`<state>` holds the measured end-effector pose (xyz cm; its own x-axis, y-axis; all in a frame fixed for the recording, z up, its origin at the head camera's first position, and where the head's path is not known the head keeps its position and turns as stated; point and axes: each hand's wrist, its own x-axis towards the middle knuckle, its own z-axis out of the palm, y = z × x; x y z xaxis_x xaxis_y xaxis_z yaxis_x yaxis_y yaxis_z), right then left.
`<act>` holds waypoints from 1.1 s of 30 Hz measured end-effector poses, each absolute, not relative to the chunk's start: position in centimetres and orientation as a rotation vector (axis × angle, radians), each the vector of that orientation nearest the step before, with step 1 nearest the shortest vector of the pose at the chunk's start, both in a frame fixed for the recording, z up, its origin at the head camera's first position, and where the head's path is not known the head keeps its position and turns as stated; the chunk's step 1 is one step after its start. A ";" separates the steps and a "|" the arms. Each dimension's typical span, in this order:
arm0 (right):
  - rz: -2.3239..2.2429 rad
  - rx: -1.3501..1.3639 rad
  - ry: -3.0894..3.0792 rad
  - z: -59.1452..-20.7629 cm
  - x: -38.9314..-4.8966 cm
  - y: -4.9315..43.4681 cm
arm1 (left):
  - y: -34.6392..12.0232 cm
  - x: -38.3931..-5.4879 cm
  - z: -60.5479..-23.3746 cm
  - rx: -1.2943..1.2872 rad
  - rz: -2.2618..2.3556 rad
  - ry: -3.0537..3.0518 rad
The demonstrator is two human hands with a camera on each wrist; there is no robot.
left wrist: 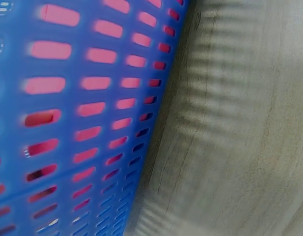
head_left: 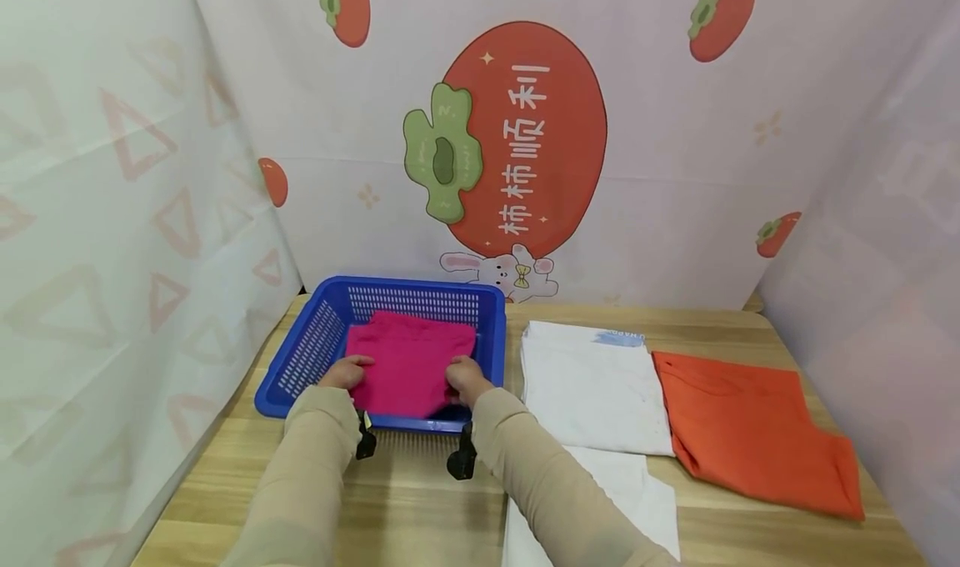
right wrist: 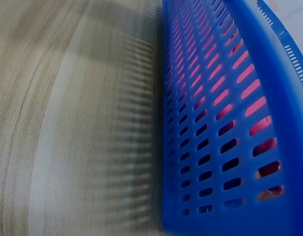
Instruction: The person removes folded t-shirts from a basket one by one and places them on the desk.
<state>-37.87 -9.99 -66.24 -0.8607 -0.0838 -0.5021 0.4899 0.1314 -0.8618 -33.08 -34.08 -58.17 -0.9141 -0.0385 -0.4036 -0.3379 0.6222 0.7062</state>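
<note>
Inside the blue slotted plastic basket [head_left: 491, 300] lies a folded bright pink garment [head_left: 412, 363]. My left hand [head_left: 347, 373] holds its left edge, thumb lying over the cloth. On the opposite side, my right hand [head_left: 467, 378] pinches the right edge near the basket's front corner. The fingers under the cloth are hidden. In the left wrist view, pink fabric shows through the slots of the basket wall [left wrist: 13, 118]. The right wrist view has the basket's rim [right wrist: 284, 118] and slotted side, with pink and a bit of skin behind the slots.
Right of the basket, a folded white garment [head_left: 592, 392] with a blue print lies on the wooden table [head_left: 420, 500]. Another white cloth [head_left: 660, 513] is partly under my right forearm. A folded orange garment [head_left: 750, 425] lies farther right. Printed curtains [head_left: 660, 133] enclose the table.
</note>
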 end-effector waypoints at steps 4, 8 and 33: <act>-1.791 0.299 1.938 -57.7 -33.5 -8.7 | -29.3 -28.4 -48.7 -0.336 1.172 2.452; -1.749 0.255 1.955 -50.3 -29.8 -7.7 | -28.4 -27.3 -47.2 -0.374 1.222 2.439; -1.588 -0.157 2.201 -40.8 -28.2 -3.7 | -26.8 -26.2 -41.9 -0.346 1.471 2.533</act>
